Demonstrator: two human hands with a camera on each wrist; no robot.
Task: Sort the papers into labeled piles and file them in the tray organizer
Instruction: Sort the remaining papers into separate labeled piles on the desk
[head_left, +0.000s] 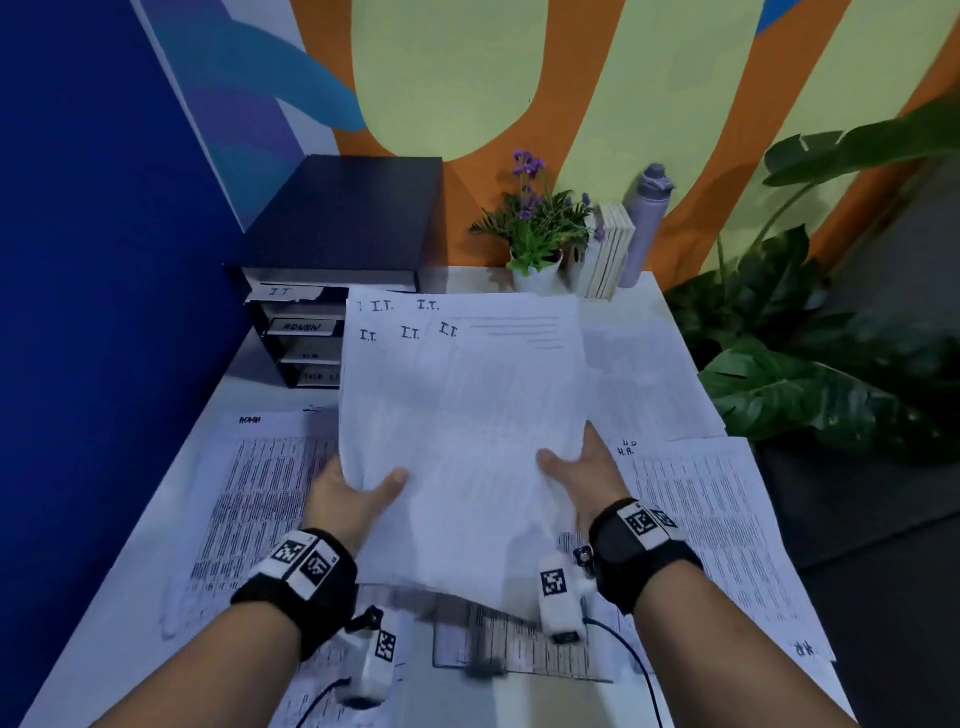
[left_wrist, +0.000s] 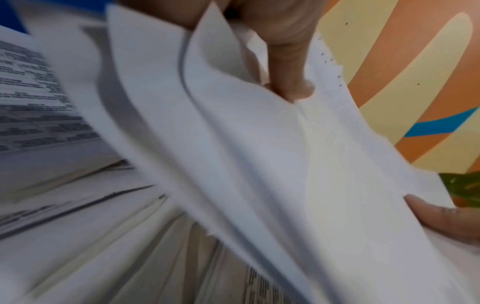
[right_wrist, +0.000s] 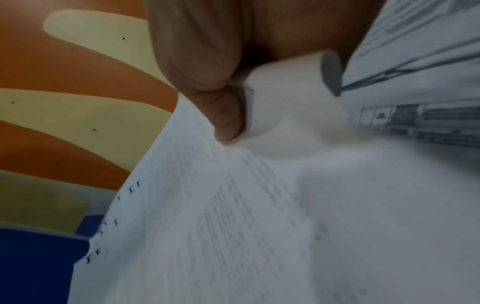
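Note:
A stack of white printed sheets marked "I.T." (head_left: 462, 415) is lifted above the table, its top edge fanned. My left hand (head_left: 358, 486) grips its lower left part, thumb on top (left_wrist: 291, 82). My right hand (head_left: 576, 467) grips the lower right part, thumb pressed on the top sheet (right_wrist: 226, 119). The I.T. stack (left_wrist: 272, 164) (right_wrist: 259, 216) fills both wrist views. The black tray organizer (head_left: 332, 244) stands at the back left, with drawer labels "IT" (head_left: 283, 292) and "ADMIN" (head_left: 302, 327).
An "ADMIN" pile (head_left: 249, 499) lies on the white table at left, an "H.R." pile (head_left: 711, 519) at right, and more sheets (head_left: 644, 379) behind. A potted flower (head_left: 535, 234), books (head_left: 608, 254) and a bottle (head_left: 647, 223) stand at the back. Leafy plants (head_left: 810, 353) crowd the right edge.

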